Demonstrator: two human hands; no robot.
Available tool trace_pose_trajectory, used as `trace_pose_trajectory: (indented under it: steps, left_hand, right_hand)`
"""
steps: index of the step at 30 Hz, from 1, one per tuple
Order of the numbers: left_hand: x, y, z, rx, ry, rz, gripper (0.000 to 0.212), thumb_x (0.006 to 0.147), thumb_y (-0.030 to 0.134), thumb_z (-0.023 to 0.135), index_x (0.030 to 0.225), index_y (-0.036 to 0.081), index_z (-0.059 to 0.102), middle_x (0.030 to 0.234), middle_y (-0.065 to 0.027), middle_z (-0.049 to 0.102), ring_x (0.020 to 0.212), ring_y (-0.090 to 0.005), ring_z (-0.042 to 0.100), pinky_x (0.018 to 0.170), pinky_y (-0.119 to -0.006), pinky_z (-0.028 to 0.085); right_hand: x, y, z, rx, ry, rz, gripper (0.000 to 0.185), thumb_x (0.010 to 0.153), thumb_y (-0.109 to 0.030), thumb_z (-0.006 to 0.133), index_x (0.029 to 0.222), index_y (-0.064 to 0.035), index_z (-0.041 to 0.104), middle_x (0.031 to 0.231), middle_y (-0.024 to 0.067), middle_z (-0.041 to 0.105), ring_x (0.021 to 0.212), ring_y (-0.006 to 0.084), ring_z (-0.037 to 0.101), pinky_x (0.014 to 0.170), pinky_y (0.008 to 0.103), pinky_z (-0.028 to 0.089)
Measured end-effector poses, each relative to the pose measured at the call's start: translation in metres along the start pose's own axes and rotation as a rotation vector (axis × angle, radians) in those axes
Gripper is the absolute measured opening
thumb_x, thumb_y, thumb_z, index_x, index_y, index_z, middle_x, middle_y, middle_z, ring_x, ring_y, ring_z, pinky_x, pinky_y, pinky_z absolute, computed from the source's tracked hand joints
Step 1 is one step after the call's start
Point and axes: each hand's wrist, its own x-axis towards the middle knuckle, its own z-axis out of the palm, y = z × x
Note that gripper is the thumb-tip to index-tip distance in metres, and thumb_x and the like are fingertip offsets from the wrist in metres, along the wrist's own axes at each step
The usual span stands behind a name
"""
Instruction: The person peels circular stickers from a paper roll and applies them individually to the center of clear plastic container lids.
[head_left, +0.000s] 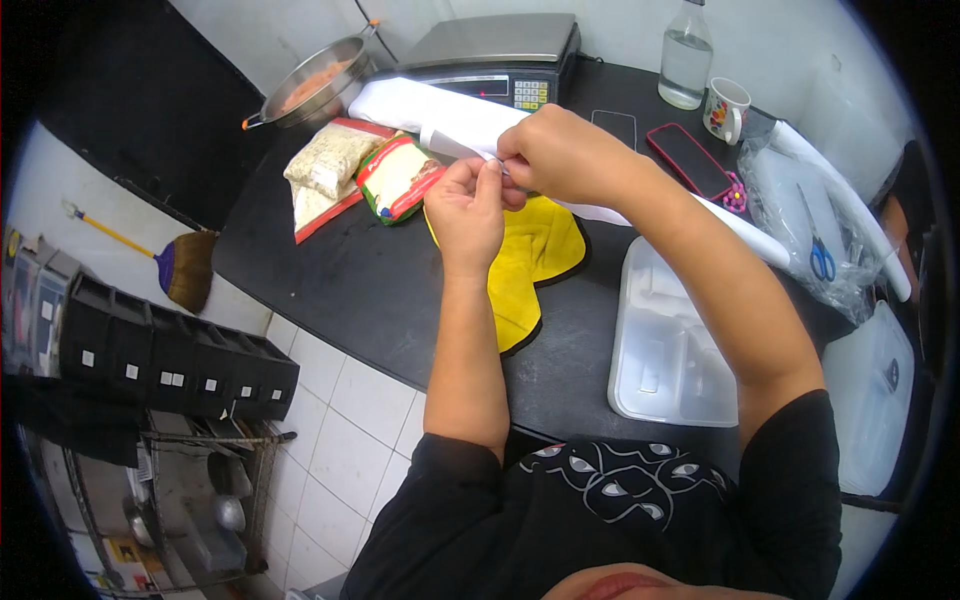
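Note:
My left hand (471, 210) and my right hand (559, 154) meet above the counter, fingertips pinching the edge of a thin white strip (457, 144), perhaps paper or plastic. Behind them lies a long white roll or folded sheet (427, 107) in front of a digital scale (491, 45). Under my hands a yellow cloth with dark edging (551, 240) is spread on the black counter. A green and red food packet (397, 180) rests left of my left hand, beside bags of pale crumbs (330, 159). What exactly sits between my fingertips is partly hidden.
A divided plastic container (660, 360) stands near my right forearm. Farther right are a red-cased phone (690, 161), a mug (726, 111), a glass bottle (685, 64), blue-handled scissors (822, 259) on clear plastic, and a lidded plastic box (870, 405). A metal colander (349, 86) is at the back left.

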Motion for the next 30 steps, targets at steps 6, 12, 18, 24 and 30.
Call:
trace_pose_trajectory:
  steps: [6, 12, 18, 24, 30]
  left_hand:
    - [0.001, -0.003, -0.001, 0.028, -0.006, -0.005, 0.019, 0.092, 0.006, 0.054, 0.076, -0.003, 0.059, 0.065, -0.0077, 0.064, 0.053, -0.011, 0.06, 0.051, -0.023, 0.048]
    - [0.002, -0.004, -0.002, -0.017, 0.009, -0.034, 0.019, 0.092, 0.007, 0.053, 0.078, -0.004, 0.059, 0.066, -0.0083, 0.064, 0.053, -0.0128, 0.061, 0.051, -0.024, 0.05]
    - [0.001, 0.0, 0.0, -0.076, 0.034, -0.063, 0.018, 0.092, 0.008, 0.053, 0.081, -0.004, 0.059, 0.068, -0.0089, 0.064, 0.055, -0.0139, 0.062, 0.054, -0.025, 0.053]
    - [-0.001, 0.004, 0.001, -0.026, 0.02, -0.059, 0.018, 0.092, 0.007, 0.053, 0.08, -0.004, 0.059, 0.067, -0.0088, 0.064, 0.055, -0.0129, 0.062, 0.053, -0.024, 0.051]
    - [0.0, 0.0, -0.001, 0.029, 0.018, -0.038, 0.019, 0.092, 0.007, 0.053, 0.078, -0.004, 0.06, 0.066, -0.0086, 0.064, 0.054, -0.0128, 0.062, 0.052, -0.023, 0.05]
  right_hand:
    - [0.003, 0.0, 0.013, -0.163, -0.014, 0.011, 0.016, 0.077, -0.013, 0.057, 0.071, -0.0004, 0.064, 0.069, 0.019, 0.063, 0.067, 0.0344, 0.063, 0.063, 0.0404, 0.051]
    - [0.003, -0.004, 0.019, -0.216, 0.042, 0.016, 0.019, 0.078, -0.015, 0.055, 0.071, -0.0004, 0.064, 0.069, 0.0198, 0.063, 0.07, 0.0346, 0.064, 0.066, 0.0413, 0.052]
    - [0.003, 0.001, 0.012, -0.068, 0.074, -0.022, 0.019, 0.079, -0.015, 0.056, 0.072, 0.0004, 0.064, 0.069, 0.02, 0.062, 0.065, 0.0341, 0.062, 0.062, 0.0399, 0.05]
    - [0.003, -0.001, -0.003, -0.001, -0.053, 0.002, 0.018, 0.079, -0.015, 0.057, 0.073, 0.0006, 0.064, 0.069, 0.0199, 0.062, 0.064, 0.0338, 0.061, 0.062, 0.0388, 0.049]
    - [0.004, -0.005, 0.014, -0.205, 0.011, -0.014, 0.018, 0.078, -0.014, 0.055, 0.07, 0.0005, 0.063, 0.069, 0.0195, 0.063, 0.068, 0.0345, 0.063, 0.065, 0.0409, 0.051]
